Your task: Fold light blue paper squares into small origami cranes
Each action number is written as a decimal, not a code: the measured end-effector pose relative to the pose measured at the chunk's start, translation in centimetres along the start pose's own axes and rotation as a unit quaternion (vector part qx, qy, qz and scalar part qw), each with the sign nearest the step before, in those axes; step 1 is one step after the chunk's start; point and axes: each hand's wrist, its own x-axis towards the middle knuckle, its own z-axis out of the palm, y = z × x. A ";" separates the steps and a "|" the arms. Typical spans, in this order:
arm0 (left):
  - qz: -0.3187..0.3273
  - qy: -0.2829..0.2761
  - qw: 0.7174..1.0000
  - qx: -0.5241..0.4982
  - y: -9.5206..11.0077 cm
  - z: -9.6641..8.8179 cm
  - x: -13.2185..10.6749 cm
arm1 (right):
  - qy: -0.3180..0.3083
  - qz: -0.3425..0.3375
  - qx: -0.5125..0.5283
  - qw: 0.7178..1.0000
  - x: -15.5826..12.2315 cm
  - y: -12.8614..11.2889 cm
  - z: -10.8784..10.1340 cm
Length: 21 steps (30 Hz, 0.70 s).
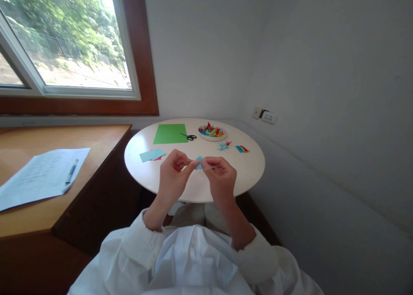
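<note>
Both hands pinch a small folded piece of light blue paper above the near part of a round white table. My left hand grips its left end with curled fingers. My right hand holds the right end, fingers closed. On the table lie a green sheet, black scissors, a white bowl of several colourful folded paper figures, and a blue square of paper over a red one.
Small folded figures and coloured paper strips lie right of centre. A wooden desk on the left carries printed sheets and a pen. A window is above it; a wall socket sits on the right wall.
</note>
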 end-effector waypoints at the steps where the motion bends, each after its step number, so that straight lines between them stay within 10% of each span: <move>1: -0.006 -0.011 1.000 -0.005 0.0 -0.1 0.1 | -0.006 -0.002 -0.003 1.000 0.0 0.1 -0.1; 7: -0.024 -0.082 0.996 0.025 -0.2 -0.7 0.6 | -0.061 -0.009 -0.019 0.998 0.3 0.3 -0.5; 21: -0.010 -0.061 0.998 0.029 -0.3 -0.5 0.6 | -0.073 0.011 -0.014 0.997 0.2 0.4 -0.4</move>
